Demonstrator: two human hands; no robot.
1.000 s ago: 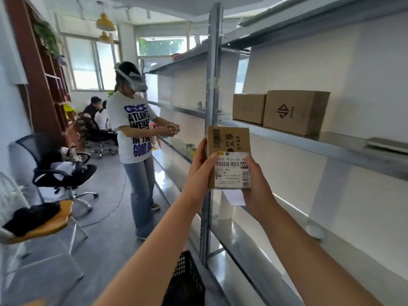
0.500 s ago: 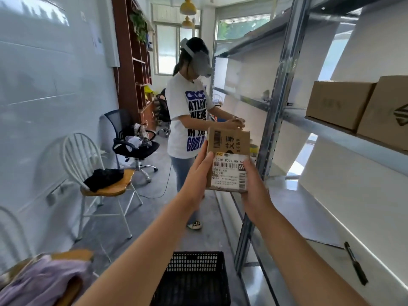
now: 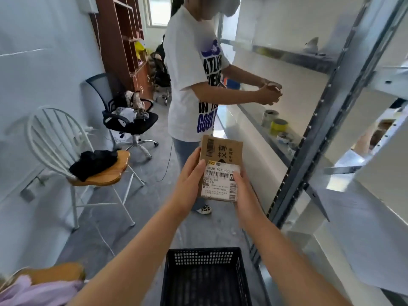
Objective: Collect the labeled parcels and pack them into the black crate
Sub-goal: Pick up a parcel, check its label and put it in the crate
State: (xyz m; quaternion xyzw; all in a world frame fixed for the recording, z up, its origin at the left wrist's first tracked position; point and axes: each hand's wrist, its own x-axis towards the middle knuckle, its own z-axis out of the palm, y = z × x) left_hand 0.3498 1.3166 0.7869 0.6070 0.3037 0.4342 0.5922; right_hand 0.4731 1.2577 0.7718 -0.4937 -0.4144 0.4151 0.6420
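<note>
I hold a small brown cardboard parcel (image 3: 220, 164) with a white barcode label out in front of me, above the floor. My left hand (image 3: 189, 182) grips its left edge and my right hand (image 3: 242, 191) grips its lower right corner. The black mesh crate (image 3: 205, 277) stands on the floor directly below my arms, at the bottom centre, and looks empty as far as I can see into it.
A metal shelving unit (image 3: 309, 164) runs along the right. A person in a white T-shirt (image 3: 194, 85) stands ahead at the shelf. A white chair with a wooden seat (image 3: 88, 164) and a black office chair (image 3: 130, 115) stand at left.
My view has tilted down and turned left. The parcel has come lower, away from the shelf, and the crate now shows fully beneath my arms.
</note>
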